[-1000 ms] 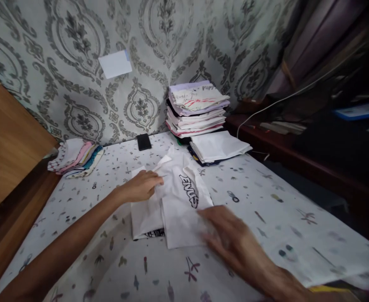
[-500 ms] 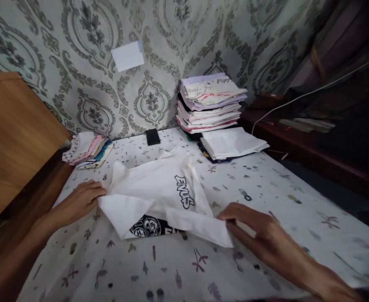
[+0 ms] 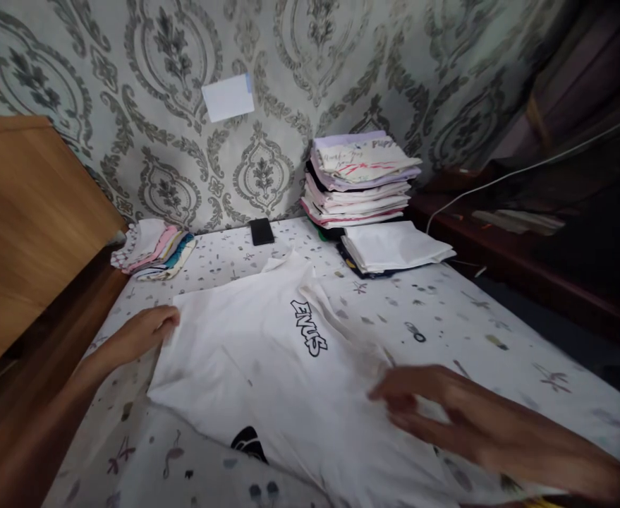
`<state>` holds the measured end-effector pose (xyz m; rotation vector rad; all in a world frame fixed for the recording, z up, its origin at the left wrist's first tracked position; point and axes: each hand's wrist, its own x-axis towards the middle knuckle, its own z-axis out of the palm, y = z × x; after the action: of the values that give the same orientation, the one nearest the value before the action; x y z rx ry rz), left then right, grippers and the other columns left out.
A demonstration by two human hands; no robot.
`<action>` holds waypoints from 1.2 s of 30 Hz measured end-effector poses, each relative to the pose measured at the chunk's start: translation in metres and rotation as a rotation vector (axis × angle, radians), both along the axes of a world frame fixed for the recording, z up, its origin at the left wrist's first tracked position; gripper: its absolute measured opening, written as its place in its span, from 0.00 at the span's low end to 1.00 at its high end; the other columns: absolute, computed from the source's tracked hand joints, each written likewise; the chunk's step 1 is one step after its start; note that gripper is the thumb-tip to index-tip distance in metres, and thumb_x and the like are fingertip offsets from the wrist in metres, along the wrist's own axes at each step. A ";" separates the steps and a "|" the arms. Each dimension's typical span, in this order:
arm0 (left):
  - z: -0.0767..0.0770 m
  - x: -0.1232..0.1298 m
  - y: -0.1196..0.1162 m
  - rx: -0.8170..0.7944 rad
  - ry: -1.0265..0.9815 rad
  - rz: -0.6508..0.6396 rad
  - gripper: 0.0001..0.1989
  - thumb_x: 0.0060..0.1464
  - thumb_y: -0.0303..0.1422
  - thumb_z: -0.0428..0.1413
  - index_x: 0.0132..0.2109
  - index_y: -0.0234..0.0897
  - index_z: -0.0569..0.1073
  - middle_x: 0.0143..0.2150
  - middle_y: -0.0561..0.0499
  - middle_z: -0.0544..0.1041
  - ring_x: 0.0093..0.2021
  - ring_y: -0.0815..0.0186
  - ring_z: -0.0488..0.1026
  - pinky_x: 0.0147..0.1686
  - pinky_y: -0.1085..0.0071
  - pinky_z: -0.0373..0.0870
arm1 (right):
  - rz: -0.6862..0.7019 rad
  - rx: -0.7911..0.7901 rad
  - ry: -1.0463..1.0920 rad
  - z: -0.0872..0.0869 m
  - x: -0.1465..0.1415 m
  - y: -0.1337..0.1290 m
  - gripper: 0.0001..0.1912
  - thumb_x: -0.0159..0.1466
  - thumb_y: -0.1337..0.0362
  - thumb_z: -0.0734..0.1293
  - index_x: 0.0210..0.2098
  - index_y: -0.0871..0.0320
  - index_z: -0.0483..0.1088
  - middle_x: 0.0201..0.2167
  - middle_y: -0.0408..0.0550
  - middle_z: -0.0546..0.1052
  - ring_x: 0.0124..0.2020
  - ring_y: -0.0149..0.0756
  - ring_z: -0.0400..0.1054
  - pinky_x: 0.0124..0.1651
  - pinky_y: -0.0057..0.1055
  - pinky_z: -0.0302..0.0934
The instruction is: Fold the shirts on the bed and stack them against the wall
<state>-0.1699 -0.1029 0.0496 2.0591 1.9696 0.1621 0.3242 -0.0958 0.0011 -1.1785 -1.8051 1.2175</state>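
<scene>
A white T-shirt with black "ENUS" lettering lies spread over the bed, its near part running toward me. A piece of black print shows at its lower edge. At the shirt's left edge, my left hand has its fingers curled and closed on the fabric. My right hand hovers over the shirt's right side, smeared by motion. Its forefinger and thumb look apart, with no cloth visible between them; whether the fingertips touch the shirt is unclear.
Folded clothes form a tall stack by the wall, with a lower pile topped by white cloth beside it. A small folded pile sits at the left. A black phone lies at the back. A wooden panel borders the left.
The bunched lower part of the T-shirt has spread toward me and now lies flatter, covering most of the black print. My right hand has shifted slightly down; my left stays near the shirt's left edge.
</scene>
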 end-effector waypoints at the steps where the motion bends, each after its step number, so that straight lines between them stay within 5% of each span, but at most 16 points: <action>1: -0.006 0.003 0.008 0.046 -0.019 0.011 0.13 0.56 0.39 0.45 0.37 0.41 0.71 0.38 0.49 0.78 0.40 0.58 0.74 0.43 0.66 0.69 | 0.221 0.044 -0.152 0.008 -0.021 0.011 0.13 0.56 0.55 0.75 0.42 0.44 0.81 0.40 0.49 0.82 0.42 0.48 0.76 0.47 0.44 0.73; 4: -0.033 0.017 0.029 0.180 -0.073 0.027 0.18 0.59 0.40 0.44 0.48 0.37 0.72 0.50 0.42 0.77 0.50 0.56 0.74 0.52 0.60 0.70 | 0.468 0.250 -0.265 0.011 -0.092 0.031 0.25 0.69 0.54 0.62 0.63 0.54 0.68 0.66 0.52 0.68 0.68 0.47 0.59 0.68 0.49 0.56; 7: -0.063 0.028 0.039 0.268 -0.069 0.020 0.22 0.62 0.40 0.44 0.57 0.36 0.69 0.59 0.39 0.73 0.60 0.54 0.69 0.61 0.55 0.64 | 0.536 0.397 -0.419 -0.009 -0.143 0.040 0.30 0.72 0.55 0.58 0.70 0.61 0.57 0.72 0.58 0.56 0.73 0.45 0.48 0.71 0.46 0.50; 11: -0.089 0.020 0.037 0.309 0.010 0.057 0.24 0.66 0.43 0.43 0.62 0.36 0.67 0.66 0.38 0.68 0.66 0.52 0.64 0.66 0.49 0.57 | 0.351 0.514 -0.666 -0.038 -0.137 0.072 0.31 0.72 0.54 0.57 0.69 0.66 0.57 0.71 0.63 0.57 0.73 0.49 0.46 0.72 0.52 0.43; 16: -0.093 -0.003 0.032 0.246 0.100 0.140 0.28 0.68 0.44 0.39 0.65 0.33 0.64 0.70 0.36 0.63 0.70 0.50 0.58 0.67 0.44 0.52 | -0.075 0.432 -0.894 -0.056 -0.059 0.119 0.30 0.72 0.55 0.53 0.67 0.63 0.59 0.71 0.63 0.57 0.72 0.52 0.48 0.70 0.59 0.44; 22: -0.096 -0.011 0.033 0.272 0.125 0.156 0.28 0.67 0.43 0.38 0.65 0.33 0.65 0.69 0.37 0.65 0.70 0.51 0.58 0.67 0.47 0.54 | -0.106 0.386 -0.871 -0.045 -0.024 0.125 0.26 0.71 0.59 0.53 0.63 0.61 0.65 0.67 0.59 0.65 0.68 0.49 0.58 0.69 0.49 0.51; 27: -0.097 -0.009 0.033 0.257 0.133 0.157 0.31 0.67 0.44 0.36 0.65 0.30 0.65 0.69 0.35 0.63 0.70 0.49 0.58 0.66 0.45 0.54 | -0.110 0.335 -0.772 -0.024 -0.056 0.149 0.24 0.72 0.61 0.52 0.62 0.59 0.65 0.61 0.57 0.72 0.61 0.47 0.67 0.62 0.43 0.60; 32: -0.099 -0.010 0.032 0.286 0.130 0.159 0.30 0.67 0.44 0.36 0.65 0.32 0.66 0.69 0.36 0.64 0.70 0.50 0.59 0.67 0.45 0.55 | -0.016 0.361 -0.832 -0.020 -0.122 0.210 0.23 0.69 0.63 0.60 0.61 0.63 0.65 0.61 0.59 0.71 0.61 0.45 0.64 0.61 0.36 0.57; 36: -0.103 -0.011 0.033 0.297 0.120 0.170 0.30 0.66 0.45 0.37 0.65 0.35 0.66 0.69 0.38 0.64 0.70 0.50 0.59 0.67 0.46 0.55 | -0.069 0.390 -0.870 -0.022 -0.171 0.257 0.23 0.66 0.59 0.64 0.57 0.67 0.67 0.58 0.65 0.72 0.58 0.51 0.64 0.56 0.38 0.58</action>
<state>-0.1813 -0.0704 -0.0535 2.1156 2.3158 0.3979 0.1530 0.1614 -0.0206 -1.6418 -2.4242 0.2486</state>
